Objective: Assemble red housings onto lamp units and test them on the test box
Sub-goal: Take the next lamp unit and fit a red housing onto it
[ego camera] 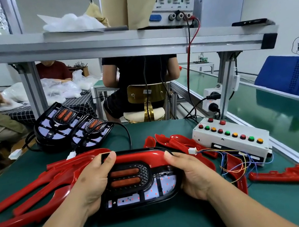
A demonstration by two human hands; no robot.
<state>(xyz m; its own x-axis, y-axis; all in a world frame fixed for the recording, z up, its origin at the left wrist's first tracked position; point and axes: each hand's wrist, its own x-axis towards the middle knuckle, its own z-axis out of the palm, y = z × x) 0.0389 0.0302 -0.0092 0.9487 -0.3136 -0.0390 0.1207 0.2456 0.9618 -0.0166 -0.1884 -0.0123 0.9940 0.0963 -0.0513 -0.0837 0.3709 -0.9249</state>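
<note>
In the head view, your left hand (94, 180) and right hand (190, 173) each curl round one end of the black oval lamp unit (137, 186) at lower centre. Both thumbs press the glossy red plastic housing (141, 155) along its upper edge. The lamp's long axis runs left to right between your hands. The white test box with coloured buttons (232, 139) lies right of centre, nearer your right hand. A white plug on coloured wires (191, 151) sits just beside that thumb.

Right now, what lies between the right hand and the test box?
Red housings, a white plug and coloured wires, in the head view.
</note>
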